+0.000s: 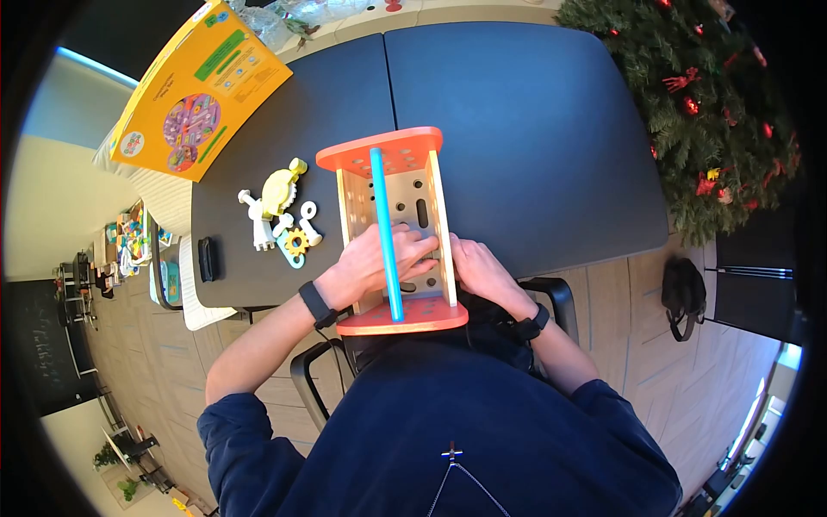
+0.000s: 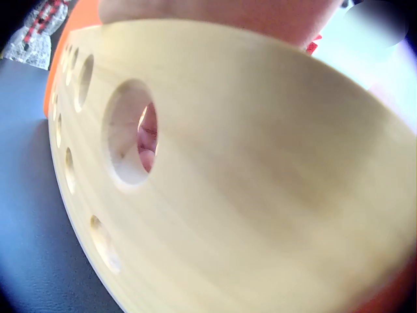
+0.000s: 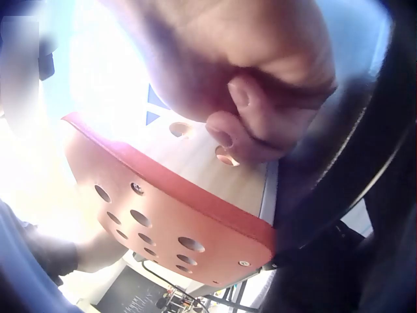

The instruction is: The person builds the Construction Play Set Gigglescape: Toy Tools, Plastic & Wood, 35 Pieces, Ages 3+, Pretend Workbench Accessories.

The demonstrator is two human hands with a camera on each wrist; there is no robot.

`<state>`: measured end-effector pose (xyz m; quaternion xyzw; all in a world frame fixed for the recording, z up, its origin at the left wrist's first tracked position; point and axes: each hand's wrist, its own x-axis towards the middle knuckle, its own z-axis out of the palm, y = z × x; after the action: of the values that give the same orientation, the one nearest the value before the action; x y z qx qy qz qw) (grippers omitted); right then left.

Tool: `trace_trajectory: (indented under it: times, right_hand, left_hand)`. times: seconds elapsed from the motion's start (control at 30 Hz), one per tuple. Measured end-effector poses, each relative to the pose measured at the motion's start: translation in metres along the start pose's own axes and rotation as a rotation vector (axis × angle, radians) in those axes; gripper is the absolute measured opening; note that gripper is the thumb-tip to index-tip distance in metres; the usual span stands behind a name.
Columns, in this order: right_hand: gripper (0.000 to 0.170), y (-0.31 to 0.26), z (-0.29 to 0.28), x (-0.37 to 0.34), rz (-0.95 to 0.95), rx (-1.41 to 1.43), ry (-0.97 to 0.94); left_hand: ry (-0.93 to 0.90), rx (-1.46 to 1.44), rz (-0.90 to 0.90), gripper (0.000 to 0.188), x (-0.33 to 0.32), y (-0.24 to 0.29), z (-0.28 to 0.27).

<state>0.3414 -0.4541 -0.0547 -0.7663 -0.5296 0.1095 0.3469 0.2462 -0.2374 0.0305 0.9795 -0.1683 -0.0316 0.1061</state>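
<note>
A wooden toy toolbox [image 1: 349,198] with red-orange end panels and a blue rod handle [image 1: 387,233] stands at the table's near edge. Its walls are pierced with round holes. My left hand [image 1: 372,261] reaches in under the rod from the left wall, its fingers bent toward the inner face of the right wall. Outside that wall, my right hand [image 1: 484,274] is up against it near the front end. In the right wrist view, curled fingertips [image 3: 242,98] lie close to the wall's holes. I cannot tell whether either hand pinches a small part; the grip is hidden.
Left of the toolbox lie several toy parts: a yellow drill-like piece [image 1: 280,191], white pieces [image 1: 260,226] and a yellow gear [image 1: 297,241]. A black case [image 1: 208,258] is by the left edge, a yellow box [image 1: 202,95] behind it. A decorated tree [image 1: 698,112] stands right.
</note>
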Motion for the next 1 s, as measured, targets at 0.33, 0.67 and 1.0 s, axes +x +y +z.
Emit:
trace_trajectory:
  times: [0.33,0.67,1.0]
  right_hand:
    - [0.045,-0.031,-0.041,0.024,0.622,0.538,-0.354]
    - [0.069,-0.047,-0.063,0.017,0.518,0.48,-0.172]
    - [0.064,-0.047,-0.07,0.026,0.72,0.905,-0.171]
  left_hand:
    - [0.02,-0.024,0.001,0.029,0.0,0.0,-0.001]
    - [0.118,-0.232,-0.116,0.03,-0.001,0.005,-0.016]
    - [0.128,-0.141,-0.198,0.028,-0.011,-0.003,-0.022]
